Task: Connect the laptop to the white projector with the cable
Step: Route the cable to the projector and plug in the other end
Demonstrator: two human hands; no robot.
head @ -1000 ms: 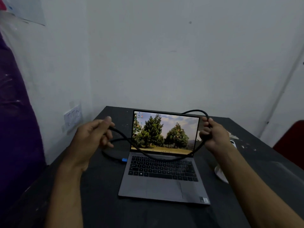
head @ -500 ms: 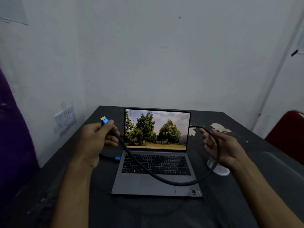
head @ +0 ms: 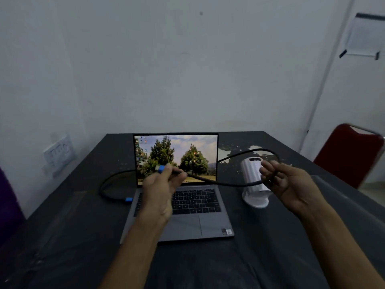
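Note:
An open grey laptop (head: 208, 226) stands mid-table with a tree picture on its screen. A black cable (head: 218, 182) has one blue-collared plug (head: 128, 199) at the laptop's left edge. My left hand (head: 160, 188) hovers over the keyboard, pinching the cable's free end just behind its blue-collared plug (head: 160, 169). The cable runs right to my right hand (head: 291, 182), whose fingers curl around it, then loops back behind the screen. The white cylindrical projector (head: 253, 180) stands on its round base right of the laptop, just left of my right hand.
The dark table (head: 73, 236) has chipped paint near its back edge and meets a white wall. A wall socket (head: 59, 152) is on the left wall. A red chair (head: 350, 155) stands at the right. A paper holder (head: 362, 36) hangs on the right wall.
My left hand has carried the free plug from beside the laptop's left edge to in front of the screen. My right hand's fingers have curled around the cable, which now sags less. The view turned right.

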